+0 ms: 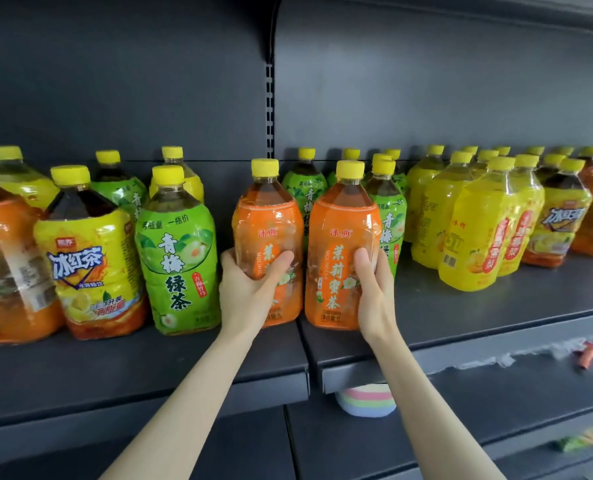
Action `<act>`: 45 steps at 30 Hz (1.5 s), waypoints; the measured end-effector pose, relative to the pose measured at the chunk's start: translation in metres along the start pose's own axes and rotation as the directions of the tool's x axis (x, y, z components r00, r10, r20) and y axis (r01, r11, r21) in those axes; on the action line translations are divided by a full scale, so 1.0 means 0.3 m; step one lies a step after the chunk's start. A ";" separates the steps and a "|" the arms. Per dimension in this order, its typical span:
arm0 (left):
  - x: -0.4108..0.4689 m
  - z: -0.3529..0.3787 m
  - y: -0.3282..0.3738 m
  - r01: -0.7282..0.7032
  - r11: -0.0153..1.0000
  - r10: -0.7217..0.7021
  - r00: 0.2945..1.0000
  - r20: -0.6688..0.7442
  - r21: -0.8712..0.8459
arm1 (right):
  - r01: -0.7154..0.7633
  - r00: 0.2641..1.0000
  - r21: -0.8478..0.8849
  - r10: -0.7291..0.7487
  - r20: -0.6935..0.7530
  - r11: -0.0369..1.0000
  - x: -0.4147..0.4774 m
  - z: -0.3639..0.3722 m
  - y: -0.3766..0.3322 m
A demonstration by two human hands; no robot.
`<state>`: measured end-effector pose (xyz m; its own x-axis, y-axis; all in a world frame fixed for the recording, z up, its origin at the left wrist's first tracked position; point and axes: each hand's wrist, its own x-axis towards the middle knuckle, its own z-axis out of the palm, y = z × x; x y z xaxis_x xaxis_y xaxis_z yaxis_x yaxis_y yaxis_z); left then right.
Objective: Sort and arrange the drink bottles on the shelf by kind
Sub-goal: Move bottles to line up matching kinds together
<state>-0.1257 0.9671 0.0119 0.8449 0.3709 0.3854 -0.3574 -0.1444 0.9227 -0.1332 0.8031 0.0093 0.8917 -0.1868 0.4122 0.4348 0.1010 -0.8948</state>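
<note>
- Your left hand [250, 289] gripped the lower half of the left orange bottle [269, 220], with the thumb across the front of its label and the fingers wrapped behind.
- Your right hand [374, 292] gripped the right orange bottle [340, 233] from its right side, thumb on the label.
- The hands were apart, one bottle in each.
- Both bottles stood upright, just beside each other in the middle of the frame, at the front of the dark shelf [184, 358] where two boards meet.
- Their orange labels read 茉莉蜜茶 with "MOLIMICHA" beside it and 净含量 1L at the foot. Both caps were yellow.
- Left of your left hand, nearly touching it, stood a green bottle [177, 251] marked 青梅绿茶 and 两瓶量 一瓶价.
- Further left stood a yellow-labelled bottle [87, 258] reading 冰红茶, then another orange-labelled bottle [8, 271] at the frame's left edge.
- More green-labelled bottles [303, 195] crowded close behind the two you held.
- A cluster of yellow bottles [471, 230] filled the right of the shelf, well apart from your right hand.
- Under the shelf edge, at lower centre, sat a stack of pastel bowls [366, 400].
</note>
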 end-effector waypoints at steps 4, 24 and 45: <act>-0.075 0.005 0.035 -0.031 0.994 0.032 0.999 0.008 -0.103 | 0.053 0.996 0.016 -0.052 -0.072 0.998 -0.054 -0.029 -0.028; -0.701 0.831 0.313 0.043 0.941 0.061 0.953 0.295 -0.334 | 0.030 0.906 -0.249 -0.131 -0.402 0.968 -0.255 -1.080 -0.359; -0.720 1.912 0.328 0.078 0.949 0.031 0.940 0.339 -0.304 | 0.038 0.883 -0.284 -0.165 -0.439 0.958 0.269 -1.992 -0.297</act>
<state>-0.1153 0.3466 0.0254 0.9183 0.0331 0.3944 -0.3940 0.1706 0.9031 -0.1749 0.1950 0.0199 0.6608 -0.6102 0.4371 0.4152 -0.1880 -0.8901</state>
